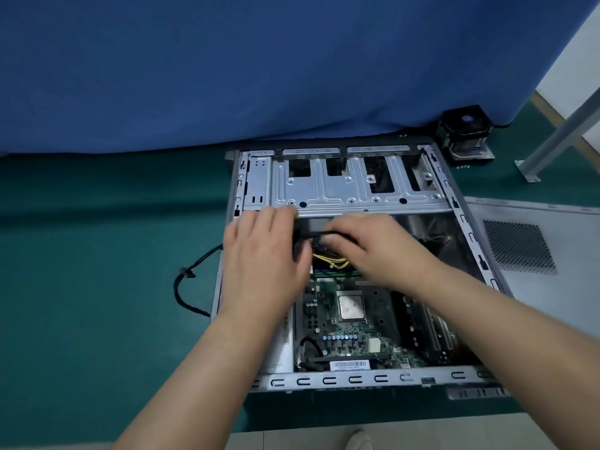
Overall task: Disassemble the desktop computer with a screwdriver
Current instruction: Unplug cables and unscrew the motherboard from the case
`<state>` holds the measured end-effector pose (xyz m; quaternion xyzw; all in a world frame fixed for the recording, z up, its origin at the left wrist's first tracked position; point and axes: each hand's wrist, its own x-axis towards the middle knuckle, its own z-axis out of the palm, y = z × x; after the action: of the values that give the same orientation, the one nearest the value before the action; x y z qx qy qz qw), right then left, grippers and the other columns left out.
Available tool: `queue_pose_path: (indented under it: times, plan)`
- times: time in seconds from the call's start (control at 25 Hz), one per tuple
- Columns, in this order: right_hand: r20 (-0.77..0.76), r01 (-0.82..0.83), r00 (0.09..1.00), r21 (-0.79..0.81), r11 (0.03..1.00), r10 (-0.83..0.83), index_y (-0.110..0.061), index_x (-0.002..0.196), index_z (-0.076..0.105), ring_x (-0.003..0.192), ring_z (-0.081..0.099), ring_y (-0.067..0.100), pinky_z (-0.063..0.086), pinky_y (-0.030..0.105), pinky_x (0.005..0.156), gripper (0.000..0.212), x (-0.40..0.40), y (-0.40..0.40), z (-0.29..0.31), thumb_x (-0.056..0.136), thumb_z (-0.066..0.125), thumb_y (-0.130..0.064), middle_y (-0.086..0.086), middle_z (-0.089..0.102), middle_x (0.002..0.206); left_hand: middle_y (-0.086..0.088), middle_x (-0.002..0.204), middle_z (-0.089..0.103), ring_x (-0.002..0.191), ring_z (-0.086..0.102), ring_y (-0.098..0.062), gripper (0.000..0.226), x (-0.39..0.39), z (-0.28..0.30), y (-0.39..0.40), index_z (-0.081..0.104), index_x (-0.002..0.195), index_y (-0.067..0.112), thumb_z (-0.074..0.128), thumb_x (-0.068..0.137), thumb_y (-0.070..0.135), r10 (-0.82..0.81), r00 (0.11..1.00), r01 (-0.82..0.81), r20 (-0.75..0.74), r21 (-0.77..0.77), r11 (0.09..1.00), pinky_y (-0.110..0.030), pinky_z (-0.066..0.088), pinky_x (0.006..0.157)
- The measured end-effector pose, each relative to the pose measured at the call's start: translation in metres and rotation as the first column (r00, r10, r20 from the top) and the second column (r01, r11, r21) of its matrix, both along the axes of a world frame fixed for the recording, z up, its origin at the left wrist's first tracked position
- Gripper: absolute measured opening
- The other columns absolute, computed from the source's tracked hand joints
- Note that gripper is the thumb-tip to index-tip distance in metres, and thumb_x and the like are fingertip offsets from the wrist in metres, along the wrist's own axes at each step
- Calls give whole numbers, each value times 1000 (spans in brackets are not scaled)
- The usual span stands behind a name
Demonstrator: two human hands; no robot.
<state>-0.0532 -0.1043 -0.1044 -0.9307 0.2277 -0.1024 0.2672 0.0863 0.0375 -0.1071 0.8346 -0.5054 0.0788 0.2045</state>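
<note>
Black cable, seemingly between hands

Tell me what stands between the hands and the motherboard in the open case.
Nothing solid. Both the left hand and right hand are inside the grey metal computer case, handling black and yellow cables lying over the green motherboard.

— How are the arms lying?
— Both forearms are reaching forward and converging, bare to the elbow.
— And the left hand?
— It is lying palm down, fingers curling loosely forward.
— The right hand?
— It is angling inward, fingers bending down, fingertips nearly meeting the left.
</note>
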Motion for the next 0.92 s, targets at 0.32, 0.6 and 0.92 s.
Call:
queue_pose_path:
  times: [0.32,0.6,0.92]
  plan:
    - [135,154,975,171,973,-177,-36,111,78,82,58,2,46,23,74,19,-24,-4,-3,99,63,-38,-10,64,88,19,89,65,91,64,-7,29,4,14,-7,77,113,34,69,90,49,-255,756,129,-602,-245,961,-32,56,83]
    - [44,145,985,294,945,-165,-28,108,78,91,61,7,48,26,82,16,-12,8,-6,95,71,-32,-9,68,99,11,80,73,69,65,-5,26,-7,13,-33,73,87,26,61,100,44,-296,638,107,-711,-299,948,-25,50,59]
    - [-393,347,871,70,935,-294,-20,127,68,106,64,20,50,29,88,36,-49,-8,-17,100,60,-41,2,68,125,5,54,56,70,73,-14,40,8,9,-38,56,87,14,48,106,48,-317,532,141,-785,-287,948,-52,59,88]
